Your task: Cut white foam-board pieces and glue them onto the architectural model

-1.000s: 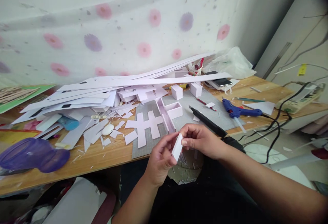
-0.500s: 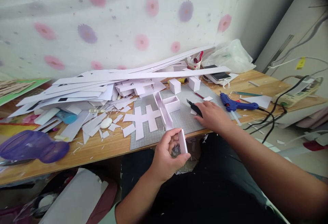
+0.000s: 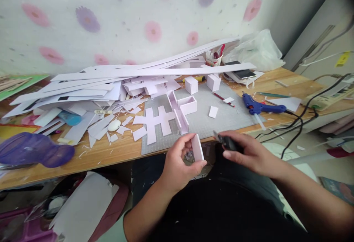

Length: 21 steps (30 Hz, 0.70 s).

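Note:
My left hand (image 3: 178, 164) pinches a small white foam-board piece (image 3: 197, 148) on edge, just in front of the table's near edge. Beside it, my right hand (image 3: 247, 153) grips a black utility knife (image 3: 227, 141), blade end pointing left toward the piece. Both hands hover over my lap. On the grey cutting mat (image 3: 221, 118) stand a partly built foam-board model (image 3: 181, 111), a flat cross-shaped cutout (image 3: 157, 122) and two small white cubes (image 3: 190, 84).
A heap of long white foam-board strips (image 3: 110, 87) covers the table's left and back. A blue glue gun (image 3: 258, 107) with black cables lies at the right. A purple object (image 3: 33, 153) sits far left, a phone (image 3: 240, 74) and cup at the back.
My right hand let go of the piece, reached to the mat, picked up the black knife and brought it back beside my left hand, which kept the piece.

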Each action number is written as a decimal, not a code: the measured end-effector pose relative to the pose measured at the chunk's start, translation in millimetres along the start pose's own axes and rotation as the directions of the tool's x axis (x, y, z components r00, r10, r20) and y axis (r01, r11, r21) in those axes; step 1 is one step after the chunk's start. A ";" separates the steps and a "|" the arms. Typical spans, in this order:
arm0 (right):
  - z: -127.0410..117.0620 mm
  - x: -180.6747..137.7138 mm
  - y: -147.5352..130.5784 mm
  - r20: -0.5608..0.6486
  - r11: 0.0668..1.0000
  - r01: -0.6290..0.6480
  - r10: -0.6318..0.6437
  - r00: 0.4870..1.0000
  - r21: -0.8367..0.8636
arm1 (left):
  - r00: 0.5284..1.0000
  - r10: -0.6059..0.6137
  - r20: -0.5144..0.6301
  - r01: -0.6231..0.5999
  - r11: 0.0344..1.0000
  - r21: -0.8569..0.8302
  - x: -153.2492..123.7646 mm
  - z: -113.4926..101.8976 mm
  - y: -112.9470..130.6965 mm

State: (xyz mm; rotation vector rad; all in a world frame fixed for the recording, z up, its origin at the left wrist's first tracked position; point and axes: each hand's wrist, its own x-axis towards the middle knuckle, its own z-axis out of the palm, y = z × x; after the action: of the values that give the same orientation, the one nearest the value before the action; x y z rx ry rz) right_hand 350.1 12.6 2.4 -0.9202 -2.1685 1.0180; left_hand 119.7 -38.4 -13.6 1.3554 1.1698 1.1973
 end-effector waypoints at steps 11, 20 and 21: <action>11.6 -4.5 -13.0 0.264 0.988 0.149 -0.133 0.955 -0.043 | 0.997 0.051 0.061 -0.058 0.991 0.118 -2.8 -1.9 -9.1; 12.2 -2.7 -7.7 0.241 0.988 0.150 -0.135 0.961 -0.046 | 0.991 0.086 0.105 -0.098 0.988 0.116 -5.3 -4.9 -10.4; 12.3 -2.8 -6.9 0.220 0.988 0.143 -0.128 0.967 -0.051 | 0.989 0.092 0.112 -0.105 0.988 0.114 -5.4 -4.7 -10.3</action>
State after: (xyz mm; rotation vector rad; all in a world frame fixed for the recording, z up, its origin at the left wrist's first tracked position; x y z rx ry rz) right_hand 340.6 2.0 0.7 -0.7054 -2.4223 1.0251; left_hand 114.0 -42.6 -23.9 1.5638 1.1242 1.1244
